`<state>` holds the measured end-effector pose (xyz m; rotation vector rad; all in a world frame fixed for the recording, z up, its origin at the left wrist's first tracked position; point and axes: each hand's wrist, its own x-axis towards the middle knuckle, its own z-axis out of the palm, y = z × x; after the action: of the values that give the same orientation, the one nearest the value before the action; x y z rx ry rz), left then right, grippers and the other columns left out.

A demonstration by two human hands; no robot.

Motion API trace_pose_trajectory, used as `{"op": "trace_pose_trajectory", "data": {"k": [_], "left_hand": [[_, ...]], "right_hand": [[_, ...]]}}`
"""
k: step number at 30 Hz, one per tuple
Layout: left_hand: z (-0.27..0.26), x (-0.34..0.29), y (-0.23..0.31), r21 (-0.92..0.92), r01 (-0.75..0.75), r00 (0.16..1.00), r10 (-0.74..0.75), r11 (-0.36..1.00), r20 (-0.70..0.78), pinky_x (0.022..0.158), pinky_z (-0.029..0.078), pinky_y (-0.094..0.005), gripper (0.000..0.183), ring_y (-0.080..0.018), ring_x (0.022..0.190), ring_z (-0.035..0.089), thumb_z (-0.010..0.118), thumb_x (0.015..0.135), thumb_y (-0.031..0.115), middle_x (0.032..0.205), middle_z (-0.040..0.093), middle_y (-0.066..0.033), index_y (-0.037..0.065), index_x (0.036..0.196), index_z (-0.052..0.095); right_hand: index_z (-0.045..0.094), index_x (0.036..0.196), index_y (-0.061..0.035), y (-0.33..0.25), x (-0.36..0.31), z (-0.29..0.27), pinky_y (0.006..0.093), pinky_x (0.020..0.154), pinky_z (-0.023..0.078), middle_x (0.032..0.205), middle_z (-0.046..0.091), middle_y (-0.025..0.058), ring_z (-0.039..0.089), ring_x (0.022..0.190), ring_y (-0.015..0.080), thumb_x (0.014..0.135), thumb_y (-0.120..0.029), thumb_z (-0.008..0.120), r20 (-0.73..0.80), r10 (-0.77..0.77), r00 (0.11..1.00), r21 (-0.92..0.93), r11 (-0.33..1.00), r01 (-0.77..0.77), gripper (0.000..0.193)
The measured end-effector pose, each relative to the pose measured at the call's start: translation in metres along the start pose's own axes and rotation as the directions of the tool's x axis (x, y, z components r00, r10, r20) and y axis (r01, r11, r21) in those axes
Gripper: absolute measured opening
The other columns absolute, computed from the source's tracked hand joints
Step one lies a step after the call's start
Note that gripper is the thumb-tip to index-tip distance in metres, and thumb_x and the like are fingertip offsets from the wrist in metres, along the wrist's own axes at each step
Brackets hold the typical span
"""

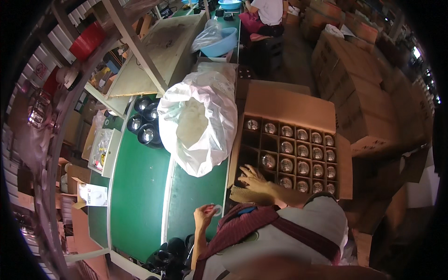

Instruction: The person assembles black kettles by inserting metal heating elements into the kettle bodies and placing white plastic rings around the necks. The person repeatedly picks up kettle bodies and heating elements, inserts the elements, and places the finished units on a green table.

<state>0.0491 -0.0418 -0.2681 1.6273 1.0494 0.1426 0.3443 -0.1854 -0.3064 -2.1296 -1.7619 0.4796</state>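
My left hand (pixel 204 217) is over the green work surface (pixel 189 200), its fingers closed on a small, pale translucent ring (pixel 217 210). My right hand (pixel 253 177) reaches over the near left cells of an open cardboard box (pixel 289 105), fingers spread and tips bent down. What lies right under that palm is hidden. Cardboard dividers split the box into cells, and many hold shiny rounded silvery glass pieces (pixel 268 161). Several cells in the left columns look dark. Beyond my left hand stands a white sack (pixel 200 135) with a pale, whitish mass inside.
Black round parts with shiny domes (pixel 148 135) stand left of the sack. More black parts (pixel 170 254) lie near my left forearm. A blue basin (pixel 219 43) sits farther back, near a seated person (pixel 268 14). Stacked cartons (pixel 354 102) rise on the right.
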Motion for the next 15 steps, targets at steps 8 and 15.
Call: {"op": "trace_pose_trajectory", "data": {"k": [8,15], "left_hand": [[0.028,-0.009,0.040,0.073,-0.232,0.973,0.230,0.970,0.033,0.074,0.056,-0.0305,0.016,-0.0152,0.077,0.069,0.075,0.083,0.012,0.082,0.073,-0.0086,0.000,0.092,0.072],[0.038,-0.021,0.076,-0.375,-0.300,0.944,0.330,0.877,0.017,0.082,0.055,-0.0298,0.016,-0.0145,0.090,0.065,0.070,0.089,0.004,0.096,0.066,-0.0065,0.003,0.102,0.062]], "right_hand": [[0.060,0.118,-0.0133,0.019,0.014,0.020,0.0607,0.119,0.018,0.119,0.059,0.0168,0.041,0.136,0.0393,0.086,-0.016,0.058,-0.046,-0.295,0.954,-0.496,0.836,0.235,0.033],[0.055,0.128,-0.0136,-0.011,-0.029,-0.084,0.0437,0.099,0.048,0.110,0.060,0.0113,0.054,0.115,0.0288,0.055,-0.034,0.092,-0.322,-0.098,0.941,-0.015,0.995,0.099,0.085]]}}
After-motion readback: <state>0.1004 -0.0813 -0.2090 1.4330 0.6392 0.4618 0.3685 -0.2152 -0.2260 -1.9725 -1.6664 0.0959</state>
